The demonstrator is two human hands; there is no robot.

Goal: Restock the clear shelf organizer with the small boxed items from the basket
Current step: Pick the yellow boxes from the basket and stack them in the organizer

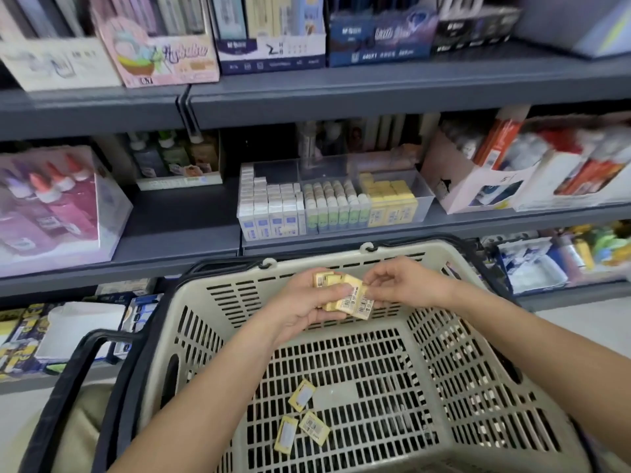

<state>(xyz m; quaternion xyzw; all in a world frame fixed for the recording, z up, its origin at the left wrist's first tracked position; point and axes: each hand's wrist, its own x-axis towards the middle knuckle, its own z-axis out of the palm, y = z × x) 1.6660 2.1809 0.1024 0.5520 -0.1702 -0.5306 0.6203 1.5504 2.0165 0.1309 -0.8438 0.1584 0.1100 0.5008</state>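
Observation:
A beige slotted basket (478, 387) fills the lower middle of the view. Three small yellow boxes (302, 396) lie loose on its floor. Above the basket, my left hand (300, 305) grips a fanned stack of small yellow boxes (348, 298). My right hand (406, 281) pinches the right end of that stack with fingertips and thumb. On the middle shelf behind stands the clear organizer (423, 196), with white boxes on its left, round-topped sticks in its centre and yellow boxes (392, 199) on its right.
The grey shelf edge (375, 237) runs just beyond the basket's far rim. Glue bottles in a clear case (51, 206) stand at left, pink-white cartons (478, 179) at right. Black basket handles (112, 370) curve at lower left. Boxed stationery lines the top shelf.

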